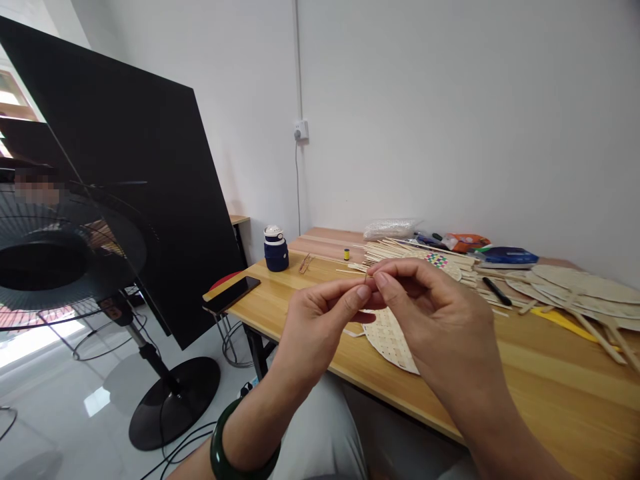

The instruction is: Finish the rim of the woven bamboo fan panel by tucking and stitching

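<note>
My left hand (325, 317) and my right hand (440, 310) meet fingertip to fingertip above the table's front part. Both are closed in a pinch. What lies between the fingertips is too small to make out. Below and behind them a round woven fan (393, 340) rests flat near the table's front edge, partly covered by my right hand. A bundle of thin pale bamboo strips (383, 252) lies just beyond my fingers, and a piece with a coloured checker weave (437, 260) sits on it.
The wooden table (540, 373) bears a dark blue flask (276, 248), a phone (233, 295), a yellow thread spool (347, 255), a black pen (497, 291) and several woven fans (590, 283) at right. Left stand a large black panel (150, 153) and a floor fan (175, 400).
</note>
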A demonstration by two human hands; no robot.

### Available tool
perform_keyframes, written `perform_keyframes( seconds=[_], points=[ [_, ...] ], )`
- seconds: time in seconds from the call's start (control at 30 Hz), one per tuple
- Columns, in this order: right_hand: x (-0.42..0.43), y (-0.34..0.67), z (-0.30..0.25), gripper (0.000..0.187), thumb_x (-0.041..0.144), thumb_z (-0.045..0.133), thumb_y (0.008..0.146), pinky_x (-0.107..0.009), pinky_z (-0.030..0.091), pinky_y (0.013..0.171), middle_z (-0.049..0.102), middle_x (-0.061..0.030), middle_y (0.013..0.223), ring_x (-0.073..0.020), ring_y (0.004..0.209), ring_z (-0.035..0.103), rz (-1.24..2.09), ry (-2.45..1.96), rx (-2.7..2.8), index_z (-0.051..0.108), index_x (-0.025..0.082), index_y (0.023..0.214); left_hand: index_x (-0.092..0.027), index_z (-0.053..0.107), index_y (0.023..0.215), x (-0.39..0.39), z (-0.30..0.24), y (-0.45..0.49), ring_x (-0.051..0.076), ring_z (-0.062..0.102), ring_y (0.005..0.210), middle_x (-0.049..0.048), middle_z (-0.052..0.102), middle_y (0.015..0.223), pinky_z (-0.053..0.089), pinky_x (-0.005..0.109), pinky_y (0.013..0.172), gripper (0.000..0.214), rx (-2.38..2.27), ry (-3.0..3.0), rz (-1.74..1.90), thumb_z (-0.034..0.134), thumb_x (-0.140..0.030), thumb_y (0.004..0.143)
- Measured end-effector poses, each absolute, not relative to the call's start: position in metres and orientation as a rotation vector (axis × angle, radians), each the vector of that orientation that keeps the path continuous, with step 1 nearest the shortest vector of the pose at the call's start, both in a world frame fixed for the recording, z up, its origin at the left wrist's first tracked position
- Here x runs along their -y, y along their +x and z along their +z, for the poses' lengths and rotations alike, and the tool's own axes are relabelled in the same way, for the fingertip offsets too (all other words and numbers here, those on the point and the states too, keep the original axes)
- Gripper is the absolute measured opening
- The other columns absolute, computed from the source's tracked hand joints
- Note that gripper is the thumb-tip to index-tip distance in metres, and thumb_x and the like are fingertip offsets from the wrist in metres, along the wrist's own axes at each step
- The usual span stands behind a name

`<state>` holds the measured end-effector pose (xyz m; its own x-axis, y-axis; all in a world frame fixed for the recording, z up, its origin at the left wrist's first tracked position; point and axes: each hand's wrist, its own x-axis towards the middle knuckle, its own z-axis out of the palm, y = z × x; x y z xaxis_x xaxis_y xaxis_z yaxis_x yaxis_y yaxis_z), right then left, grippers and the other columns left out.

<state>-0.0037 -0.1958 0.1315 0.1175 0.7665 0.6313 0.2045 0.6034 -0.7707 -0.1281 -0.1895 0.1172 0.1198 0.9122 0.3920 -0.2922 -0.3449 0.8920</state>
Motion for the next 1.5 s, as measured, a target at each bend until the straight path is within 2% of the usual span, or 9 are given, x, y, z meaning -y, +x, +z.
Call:
perform_keyframes(
  seconds=[0.47,0.83,1.33,1.5],
  points=[
    [0.1916,-0.0026,0.1261,0.006,0.023,0.062,0.085,-0.022,0.059,0.062,0.071,-0.0011,0.083,-0.0134,0.07,0.068,0.465,-0.834,1.425,0.066,0.021,0.081,-0.017,0.077,0.094,0.1908,0.1174,-0.1279,0.021,0.073,0.086,0.0065,0.078,0.091,0.06,0.027,0.071,0.017,-0.737,1.32,1.452,0.068,-0.027,0.083],
    [0.1912,-0.0017,0.1241,0.006,0.024,0.062,0.086,-0.021,0.059,0.063,0.071,-0.001,0.084,-0.0131,0.072,0.068,0.496,-0.823,1.417,0.066,0.021,0.082,-0.018,0.077,0.092,0.1928,0.1181,-0.1252,0.02,0.074,0.084,0.0061,0.078,0.087,0.06,0.025,0.07,0.015,-0.745,1.299,1.476,0.068,-0.026,0.083],
    [0.1941,-0.0024,0.1234,0.006,0.025,0.062,0.086,-0.023,0.061,0.062,0.071,-0.0011,0.082,-0.0147,0.07,0.07,0.527,-0.821,1.408,0.065,0.021,0.083,-0.017,0.077,0.093,0.1937,0.1167,-0.1256,0.023,0.074,0.085,0.0072,0.078,0.088,0.061,0.031,0.072,0.018,-0.779,1.289,1.478,0.069,-0.029,0.082],
    [0.1942,-0.0035,0.1232,0.005,0.023,0.062,0.086,-0.02,0.059,0.062,0.071,0.0004,0.08,-0.0125,0.07,0.07,0.52,-0.823,1.411,0.065,0.021,0.082,-0.018,0.077,0.092,0.1935,0.1162,-0.1258,0.021,0.074,0.084,0.0058,0.078,0.088,0.061,0.028,0.071,0.016,-0.766,1.287,1.478,0.069,-0.027,0.082]
  ],
)
